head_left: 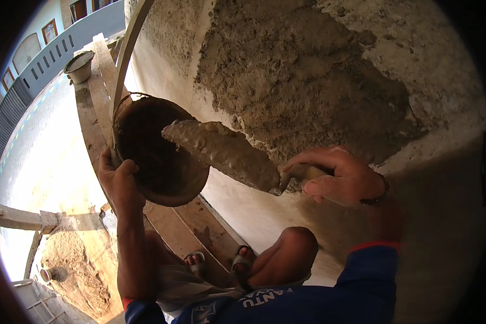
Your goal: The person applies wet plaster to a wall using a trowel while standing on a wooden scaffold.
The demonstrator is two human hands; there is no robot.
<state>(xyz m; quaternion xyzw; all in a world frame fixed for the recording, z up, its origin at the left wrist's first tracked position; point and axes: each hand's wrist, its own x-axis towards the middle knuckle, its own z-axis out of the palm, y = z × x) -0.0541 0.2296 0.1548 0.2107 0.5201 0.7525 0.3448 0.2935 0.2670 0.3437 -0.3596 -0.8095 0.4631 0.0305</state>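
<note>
My left hand [121, 181] grips the rim of a dark round bucket [162, 156], which is tilted so its inside faces me. In my right hand [340, 175] is a trowel, my fingers wrapped round its handle [308, 173]. Wet mortar [227, 151] covers the trowel's blade, and the tip reaches over the bucket's right rim. The blade is hidden under the mortar. Just beyond the trowel is the wall [302, 81], with a broad rough patch of darker, damp-looking mortar among paler areas.
I am squatting on wooden planks [183, 221] raised above the ground. A second bucket [79, 66] stands farther along the planks. An upright wooden pole [128, 48] rises beside my bucket. Below at the left lie a sand heap [75, 270] and a wooden beam [21, 217].
</note>
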